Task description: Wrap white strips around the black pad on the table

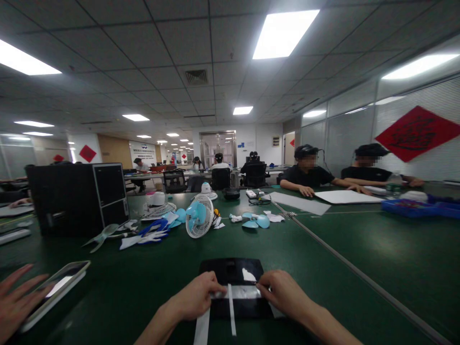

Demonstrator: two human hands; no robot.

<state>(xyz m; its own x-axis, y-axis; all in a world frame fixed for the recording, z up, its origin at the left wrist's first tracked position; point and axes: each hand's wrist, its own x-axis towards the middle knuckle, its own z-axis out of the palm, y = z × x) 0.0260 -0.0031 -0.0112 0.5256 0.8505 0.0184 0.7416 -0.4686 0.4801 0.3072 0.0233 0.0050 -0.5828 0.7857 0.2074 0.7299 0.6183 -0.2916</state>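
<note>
A flat black rectangular object (233, 270) lies on the green table (323, 268) right in front of me. A white strip (237, 292) runs across its near part. My left hand (196, 297) pinches the strip's left end and my right hand (282, 292) pinches its right end, fingers closed on it. Two more white strips hang toward me: a wide one (202, 328) under my left hand and a narrow one (232, 316) in the middle.
Another person's hand (14, 299) rests by a phone (55, 290) at the left edge. Farther back lie a black computer case (77, 196), blue and white gloves (151, 232), a small white fan (199, 215) and blue fan blades (255, 220). Two people sit at the right with white sheets (347, 196).
</note>
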